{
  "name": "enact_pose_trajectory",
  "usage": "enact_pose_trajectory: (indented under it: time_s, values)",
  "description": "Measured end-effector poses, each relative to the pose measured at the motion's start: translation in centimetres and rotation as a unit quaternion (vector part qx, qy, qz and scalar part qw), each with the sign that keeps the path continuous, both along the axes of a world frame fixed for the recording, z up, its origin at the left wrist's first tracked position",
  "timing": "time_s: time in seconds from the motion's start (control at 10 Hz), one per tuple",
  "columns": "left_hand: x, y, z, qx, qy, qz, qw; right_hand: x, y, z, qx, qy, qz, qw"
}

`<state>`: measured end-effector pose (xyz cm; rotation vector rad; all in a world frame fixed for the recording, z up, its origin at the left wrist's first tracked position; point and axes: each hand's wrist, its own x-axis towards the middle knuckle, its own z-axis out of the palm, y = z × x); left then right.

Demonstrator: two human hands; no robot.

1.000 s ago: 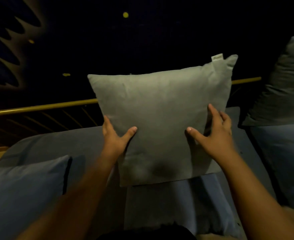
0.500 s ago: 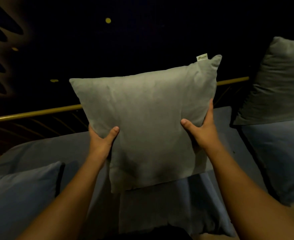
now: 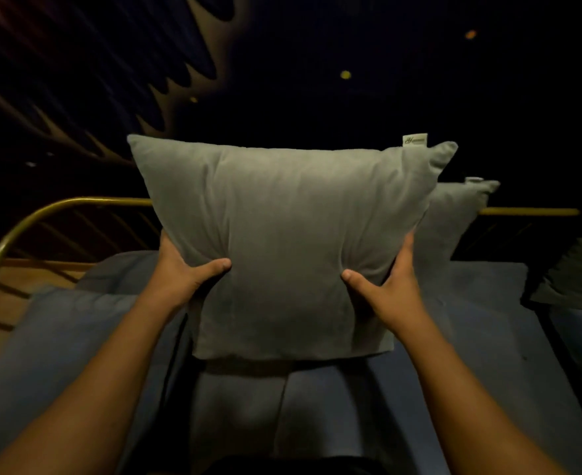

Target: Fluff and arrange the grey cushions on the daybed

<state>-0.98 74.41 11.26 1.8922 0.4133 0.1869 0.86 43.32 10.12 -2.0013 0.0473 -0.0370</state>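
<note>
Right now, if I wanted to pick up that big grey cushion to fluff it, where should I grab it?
Probably the way it is held now: take the grey cushion by its two side edges, a little below the middle, one hand from each side. The left hand and right hand press thumbs into the soft front, and the fabric dimples there. It is wide and squashy, so two hands likely keep it upright.

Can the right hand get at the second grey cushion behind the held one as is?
Probably not yet: the right hand is clamped on the held cushion, which covers most of the second cushion. It would have to let go first.
</note>
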Motion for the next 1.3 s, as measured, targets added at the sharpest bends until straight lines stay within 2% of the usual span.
enact_pose_trajectory:
  time_s: [0.3, 0.6, 0.8, 0.9, 1.0, 1.1, 1.2, 1.3]
  values:
    - [0.0, 16.5, 4.1, 0.068, -0.021, 0.062, 0.996, 3.6, 17.4, 0.6, -0.014, -0.022, 0.095, 0.995]
    - [4.9, 32.7, 2.1, 0.104, 0.005, 0.093, 0.99, 8.8, 34.4, -2.8, -0.014, -0.018, 0.088, 0.996]
    - [7.7, 42.4, -1.4, 0.117, 0.049, 0.082, 0.989, 10.7, 42.5, -6.8, -0.021, 0.002, 0.127, 0.992]
    - [7.9, 44.6, -4.0, 0.092, 0.108, 0.079, 0.987, 10.8, 45.5, -9.5, -0.032, 0.04, 0.168, 0.985]
    - [8.2, 45.0, -6.7, 0.136, 0.148, 0.054, 0.978, 10.8, 47.6, -11.1, -0.037, 0.078, 0.195, 0.977]
    - [9.4, 42.7, -7.6, 0.245, 0.15, 0.033, 0.957, 11.6, 49.2, -10.3, -0.062, 0.034, 0.164, 0.984]
    - [10.3, 40.8, -8.9, 0.288, 0.163, 0.005, 0.944, 12.8, 50.1, -8.9, -0.094, -0.032, 0.157, 0.983]
    - [10.5, 39.1, -9.3, 0.279, 0.176, 0.02, 0.944, 14.3, 50.1, -7.7, -0.182, -0.008, 0.191, 0.965]
